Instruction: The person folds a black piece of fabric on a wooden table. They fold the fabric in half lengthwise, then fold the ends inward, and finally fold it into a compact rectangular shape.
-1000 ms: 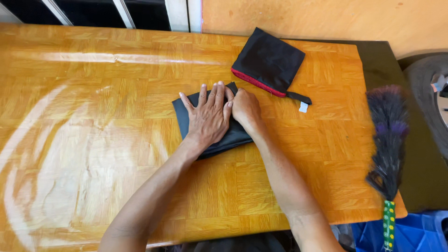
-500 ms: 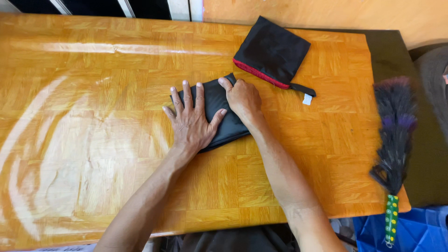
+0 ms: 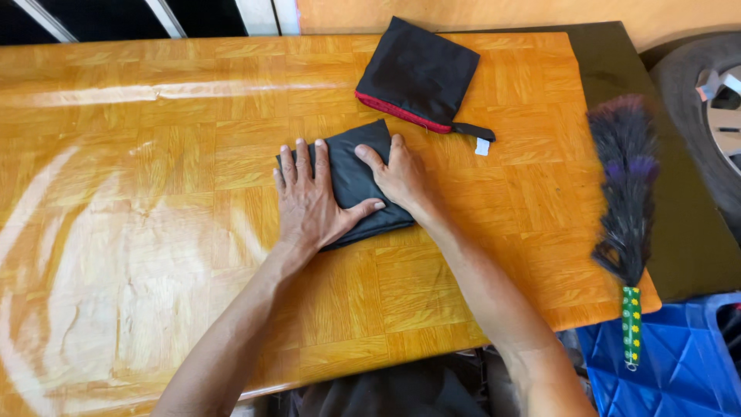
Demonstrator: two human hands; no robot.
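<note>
Orange desk (image 3: 154, 232): left hand (image 3: 309, 202) and right hand (image 3: 401, 176) flat on folded dark cloth (image 3: 359, 181), fingers spread, gripping nothing. Black pouch (image 3: 421, 73) just beyond cloth.

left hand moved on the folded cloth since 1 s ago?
Yes. The left hand slid toward the cloth's left edge; it was centred on the folded black cloth before, and now its fingers overhang onto the table.

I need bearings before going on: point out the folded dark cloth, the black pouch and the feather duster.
folded dark cloth (image 3: 356, 166), head view, bare middle between the hands.
black pouch (image 3: 421, 69), head view, centre of its face.
feather duster (image 3: 627, 181), head view, on the feathers.
</note>
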